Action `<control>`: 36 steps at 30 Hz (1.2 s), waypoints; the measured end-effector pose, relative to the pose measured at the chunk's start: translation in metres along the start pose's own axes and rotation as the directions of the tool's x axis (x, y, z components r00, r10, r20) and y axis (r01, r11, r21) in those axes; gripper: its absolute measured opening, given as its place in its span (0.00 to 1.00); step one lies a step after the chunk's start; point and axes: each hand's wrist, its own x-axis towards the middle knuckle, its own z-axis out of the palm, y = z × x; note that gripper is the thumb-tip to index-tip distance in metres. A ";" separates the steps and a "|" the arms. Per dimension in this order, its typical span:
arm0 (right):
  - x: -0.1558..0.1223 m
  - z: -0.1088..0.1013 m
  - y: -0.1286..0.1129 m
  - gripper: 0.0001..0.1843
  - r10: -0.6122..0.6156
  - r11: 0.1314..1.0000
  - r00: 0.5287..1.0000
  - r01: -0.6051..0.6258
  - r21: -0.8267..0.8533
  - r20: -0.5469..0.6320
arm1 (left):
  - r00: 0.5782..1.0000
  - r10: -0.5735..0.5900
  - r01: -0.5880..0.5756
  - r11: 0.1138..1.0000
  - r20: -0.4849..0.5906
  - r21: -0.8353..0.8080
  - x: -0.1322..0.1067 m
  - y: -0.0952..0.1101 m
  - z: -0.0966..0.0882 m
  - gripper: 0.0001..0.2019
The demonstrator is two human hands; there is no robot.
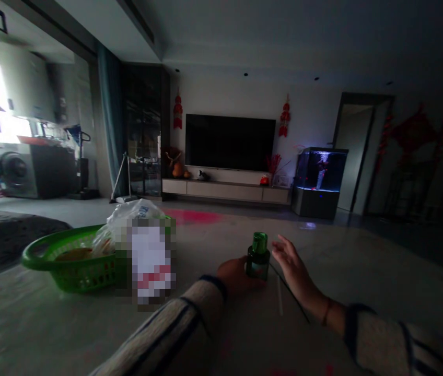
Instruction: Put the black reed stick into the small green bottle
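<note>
A small green bottle with a green cap stands upright on the pale table. My left hand is wrapped round its lower part from the left. My right hand hovers just to the right of the bottle with its fingers spread and holds nothing. Both arms wear striped knitted sleeves.
A green plastic basket with a plastic bag and food in it stands at the left, beside a blurred-out package. A thin stick lies near my right wrist. Beyond are a television, a lit fish tank and a washing machine.
</note>
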 end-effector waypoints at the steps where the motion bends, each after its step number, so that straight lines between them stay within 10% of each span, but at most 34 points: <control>1: -0.001 0.001 0.001 0.30 0.003 1.000 0.999 -0.004 0.028 0.045 | 1.000 0.005 -0.005 1.000 -0.003 -0.001 0.000 0.000 0.000 0.38; 10: -0.003 -0.003 0.003 0.22 -0.037 0.999 0.995 0.037 -0.005 -0.090 | 1.000 -0.008 0.008 1.000 0.016 0.006 0.000 0.001 -0.002 0.38; 16: -0.005 0.000 0.009 0.28 -0.057 0.997 0.996 0.053 0.053 0.068 | 1.000 0.025 -0.025 1.000 0.001 -0.014 0.002 -0.003 -0.001 0.35; 22: -0.005 -0.002 0.006 0.17 -0.101 0.995 0.989 0.097 -0.037 -0.109 | 0.999 0.032 -0.032 0.999 -0.005 0.004 0.003 -0.005 -0.001 0.36; 36: -0.005 -0.002 0.014 0.23 -0.049 0.995 0.998 0.045 0.085 0.042 | 0.998 0.048 -0.048 0.999 -0.046 0.011 0.003 -0.004 0.002 0.34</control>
